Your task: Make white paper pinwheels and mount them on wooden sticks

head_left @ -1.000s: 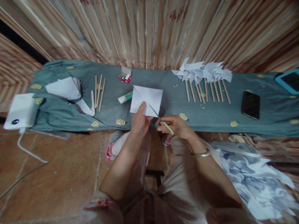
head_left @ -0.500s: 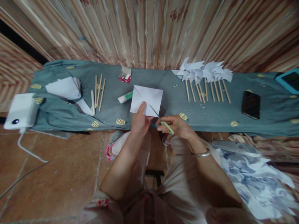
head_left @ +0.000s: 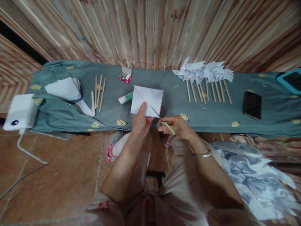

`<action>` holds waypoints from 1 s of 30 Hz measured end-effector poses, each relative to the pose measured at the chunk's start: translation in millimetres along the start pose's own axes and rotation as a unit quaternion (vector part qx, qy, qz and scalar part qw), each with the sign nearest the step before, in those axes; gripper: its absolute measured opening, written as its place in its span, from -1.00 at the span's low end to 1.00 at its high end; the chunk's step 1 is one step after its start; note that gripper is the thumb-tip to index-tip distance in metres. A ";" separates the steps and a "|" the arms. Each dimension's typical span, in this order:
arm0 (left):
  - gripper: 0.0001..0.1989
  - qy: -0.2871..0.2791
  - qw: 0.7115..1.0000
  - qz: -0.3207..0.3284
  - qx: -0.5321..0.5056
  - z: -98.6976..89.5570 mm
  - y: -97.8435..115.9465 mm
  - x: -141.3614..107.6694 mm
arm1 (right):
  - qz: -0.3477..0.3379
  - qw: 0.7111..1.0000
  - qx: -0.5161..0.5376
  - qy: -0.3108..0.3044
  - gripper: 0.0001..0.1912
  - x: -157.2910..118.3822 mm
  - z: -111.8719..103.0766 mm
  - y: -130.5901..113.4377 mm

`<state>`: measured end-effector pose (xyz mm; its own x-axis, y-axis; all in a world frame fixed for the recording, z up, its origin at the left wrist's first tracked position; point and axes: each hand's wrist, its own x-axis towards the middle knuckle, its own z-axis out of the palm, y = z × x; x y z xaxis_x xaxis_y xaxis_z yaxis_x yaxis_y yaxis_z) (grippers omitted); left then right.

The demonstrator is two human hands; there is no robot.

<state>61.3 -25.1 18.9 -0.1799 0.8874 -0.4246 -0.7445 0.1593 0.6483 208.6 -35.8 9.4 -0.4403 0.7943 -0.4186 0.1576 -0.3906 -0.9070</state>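
over the tabletop, left hand clamped on white paper, right hand closed round scissors angled across it; barely shifted this past second, cutting seems paused

You face a pleated, striped curtain; before it your bench wears green pineapple-print cloth, and brown, pale-jointed tiles lie beneath you.

- We held a white, roughly square paper sheet slightly askew, faint lines running inward across it.
- We held green-handled scissors aslant, a slim blade showing over its lower right, tip near its middle.
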 end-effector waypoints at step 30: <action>-0.69 0.001 0.999 0.032 -0.001 -19.5 18.0 2.4 | -0.130 0.983 0.042 0.121 -0.51 12.6 -10.4 -5.5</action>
<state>34.9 -28.5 17.2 -0.2288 0.8949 -0.3832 -0.7328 0.1008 0.6730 211.4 -18.8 8.6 -0.2310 0.9559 -0.1811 -0.0113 -0.1888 -0.9820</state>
